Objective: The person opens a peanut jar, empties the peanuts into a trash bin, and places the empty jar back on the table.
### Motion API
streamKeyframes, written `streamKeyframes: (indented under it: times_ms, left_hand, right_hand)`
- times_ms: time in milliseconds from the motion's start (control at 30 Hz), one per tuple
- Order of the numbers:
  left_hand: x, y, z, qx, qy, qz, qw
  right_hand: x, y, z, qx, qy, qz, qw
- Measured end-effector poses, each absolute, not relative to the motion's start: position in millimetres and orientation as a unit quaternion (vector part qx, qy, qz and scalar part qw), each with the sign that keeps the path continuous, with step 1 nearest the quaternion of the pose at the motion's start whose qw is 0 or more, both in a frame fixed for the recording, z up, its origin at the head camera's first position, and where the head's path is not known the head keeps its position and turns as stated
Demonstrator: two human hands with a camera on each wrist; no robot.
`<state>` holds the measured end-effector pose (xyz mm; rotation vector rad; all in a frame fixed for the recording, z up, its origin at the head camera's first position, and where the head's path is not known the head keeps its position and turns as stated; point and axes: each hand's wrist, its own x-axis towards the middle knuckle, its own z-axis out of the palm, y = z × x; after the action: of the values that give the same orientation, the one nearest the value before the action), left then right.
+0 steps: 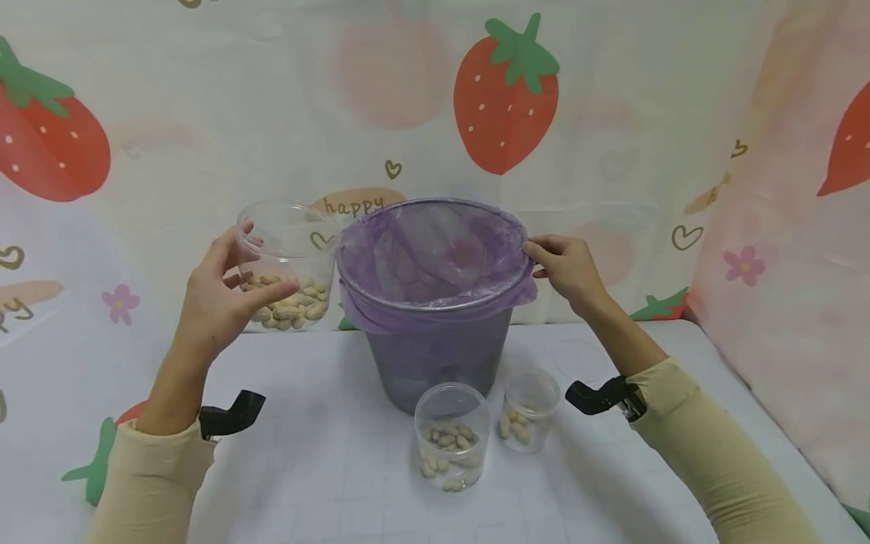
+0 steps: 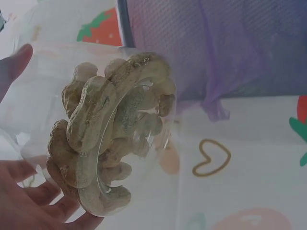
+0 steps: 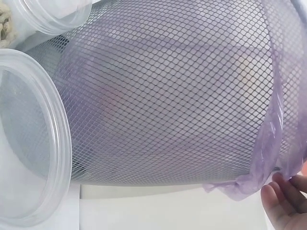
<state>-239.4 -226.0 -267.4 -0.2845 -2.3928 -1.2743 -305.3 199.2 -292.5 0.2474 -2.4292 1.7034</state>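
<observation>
My left hand (image 1: pixel 220 291) grips a clear plastic tub (image 1: pixel 288 238), raised to the left of a mesh trash can (image 1: pixel 435 351). Peanuts in their shells (image 2: pixel 91 120) lie in the bottom of that tub. A purple trash bag (image 1: pixel 442 302) lines the can and folds over its rim. At the rim's right side, my right hand (image 1: pixel 567 272) pinches the bag-covered edge between thumb and fingers. In the right wrist view, those fingertips (image 3: pixel 273 196) meet the folded bag.
Two smaller clear tubs holding peanuts stand in front of the can: one nearer (image 1: pixel 451 442), the other (image 1: pixel 530 412) to its right. A faint clear disc (image 1: pixel 581 359) lies right of the can on the white table (image 1: pixel 306 453). Strawberry-print cloth hangs behind.
</observation>
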Motion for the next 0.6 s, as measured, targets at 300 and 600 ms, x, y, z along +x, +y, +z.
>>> streamKeyframes:
  times_ms: [300,600]
  left_hand:
    - [-267,-244,-254,-0.092,-0.884,-0.422,0.178]
    - [-287,-253,-240,-0.109,-0.915,-0.361,0.143]
  right_hand:
    - [-305,199,-292,0.077,-0.818,0.565,0.074]
    - [-305,200,-291,0.083,-0.813,0.571,0.077]
